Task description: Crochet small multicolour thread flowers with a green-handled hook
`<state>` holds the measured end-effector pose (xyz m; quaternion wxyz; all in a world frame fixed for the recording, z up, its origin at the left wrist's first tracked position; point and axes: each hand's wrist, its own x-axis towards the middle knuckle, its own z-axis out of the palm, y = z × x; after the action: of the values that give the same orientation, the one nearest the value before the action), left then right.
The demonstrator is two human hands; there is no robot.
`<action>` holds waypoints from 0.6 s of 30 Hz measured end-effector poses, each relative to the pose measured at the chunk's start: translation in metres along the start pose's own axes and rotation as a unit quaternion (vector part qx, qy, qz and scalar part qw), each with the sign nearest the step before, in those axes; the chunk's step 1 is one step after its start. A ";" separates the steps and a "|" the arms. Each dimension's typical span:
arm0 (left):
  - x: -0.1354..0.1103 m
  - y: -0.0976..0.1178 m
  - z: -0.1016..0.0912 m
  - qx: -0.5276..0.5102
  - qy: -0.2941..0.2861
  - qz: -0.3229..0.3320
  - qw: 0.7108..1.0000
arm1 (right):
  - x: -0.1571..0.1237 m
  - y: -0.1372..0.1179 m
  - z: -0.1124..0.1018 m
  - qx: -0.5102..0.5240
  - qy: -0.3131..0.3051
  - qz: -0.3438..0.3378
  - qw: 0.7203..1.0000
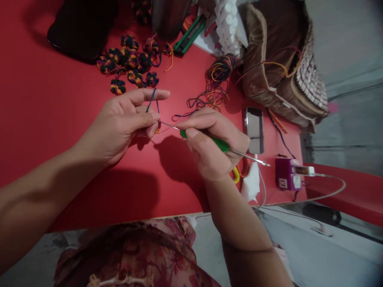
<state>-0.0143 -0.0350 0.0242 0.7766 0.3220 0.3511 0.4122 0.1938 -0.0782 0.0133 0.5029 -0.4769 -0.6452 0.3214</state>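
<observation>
Head view: left hand (125, 123) over red counter (54, 103), grip pinched together on small crochet piece (158, 126), index finger out straight, blue yarn strand (152, 99) looped over it. Right hand (212, 149) grip clamped on green-handled crochet hook (222, 145), metal tip at crochet piece. Crochet flowers (130, 63) clustered beyond left hand. Yarn tangle (217, 77) and phone (254, 127) beyond right hand; brown bag (278, 67) behind phone.
</observation>
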 end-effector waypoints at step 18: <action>0.004 -0.013 -0.002 -0.075 0.023 0.012 0.997 | -0.006 0.005 0.034 -0.315 0.027 -0.211 0.925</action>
<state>-0.0091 -0.0364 0.0117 0.7853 0.2573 0.3331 0.4541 0.1632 -0.0797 -0.0033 0.3999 -0.4724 -0.7851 -0.0246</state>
